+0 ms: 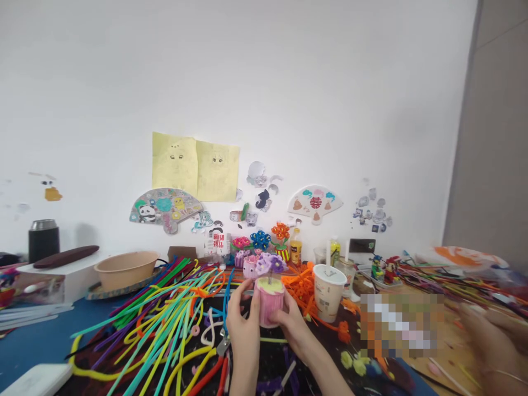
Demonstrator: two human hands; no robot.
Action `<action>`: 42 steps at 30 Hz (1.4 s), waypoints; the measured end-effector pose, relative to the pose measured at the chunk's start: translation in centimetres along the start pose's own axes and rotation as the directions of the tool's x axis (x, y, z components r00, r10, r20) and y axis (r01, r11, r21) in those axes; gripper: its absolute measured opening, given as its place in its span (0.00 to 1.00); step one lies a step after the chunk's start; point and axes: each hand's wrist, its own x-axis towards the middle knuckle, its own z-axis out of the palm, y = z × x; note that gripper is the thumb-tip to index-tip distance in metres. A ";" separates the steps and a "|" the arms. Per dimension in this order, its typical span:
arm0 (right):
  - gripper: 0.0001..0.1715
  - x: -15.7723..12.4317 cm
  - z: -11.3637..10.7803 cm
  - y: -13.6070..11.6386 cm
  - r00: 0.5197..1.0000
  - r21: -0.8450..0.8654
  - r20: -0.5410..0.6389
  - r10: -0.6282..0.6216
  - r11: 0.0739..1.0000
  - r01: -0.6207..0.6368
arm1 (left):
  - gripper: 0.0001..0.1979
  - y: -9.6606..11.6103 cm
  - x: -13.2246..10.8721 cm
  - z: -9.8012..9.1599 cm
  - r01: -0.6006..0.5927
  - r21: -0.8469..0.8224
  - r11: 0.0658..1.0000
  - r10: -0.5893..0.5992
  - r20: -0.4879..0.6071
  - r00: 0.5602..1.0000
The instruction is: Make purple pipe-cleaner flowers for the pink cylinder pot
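Between my two hands is a small pink flower pot [271, 308] made of fuzzy craft stems, with a pale yellow-green top. Purple and lilac flowers [272, 265] rise from it on thin dark stems. My left hand [244, 311] wraps the pot's left side, thumb against its wall. On the opposite side my right hand [291, 319] presses its thumb on the pot's lower front. Just below my left hand lie pliers [220, 352] with red handles. Finished pots with blue flowers [260, 240] and orange flowers [281, 232] stand behind.
Loose pipe cleaners [165, 324] in many colours spread across the left. Orange pipe cleaners [303, 289] lie beside a paper cup [330, 291] with a straw. A tan bowl [126, 270] sits at the back left. Another person's hand [495, 330] is at the right edge, near a blurred patch.
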 end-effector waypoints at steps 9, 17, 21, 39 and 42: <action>0.42 -0.6 0.0 -0.7 0.989 0.031 0.082 0.125 0.991 -0.128 | 0.10 2.8 -0.1 -0.6 -0.251 0.205 0.946 0.257 0.001 0.967; 0.47 -1.2 0.7 -1.6 0.973 -0.105 0.198 0.118 0.990 -0.098 | 0.09 2.4 0.2 -0.7 -0.166 0.215 0.962 0.174 -0.017 0.985; 0.45 -1.5 0.9 -1.8 0.963 -0.116 0.237 0.129 0.988 -0.104 | 0.08 2.4 0.1 -0.5 -0.120 0.189 0.975 0.131 -0.050 0.990; 0.25 -0.5 0.4 -0.6 0.985 0.008 0.103 0.141 0.990 -0.143 | 0.12 -0.2 -0.9 0.8 0.027 -0.082 0.996 -0.029 -0.028 0.999; 0.27 -0.3 0.0 -0.1 0.991 0.002 0.081 0.108 0.994 -0.108 | 0.13 -0.4 -0.9 0.8 0.063 -0.128 0.990 -0.064 -0.010 0.998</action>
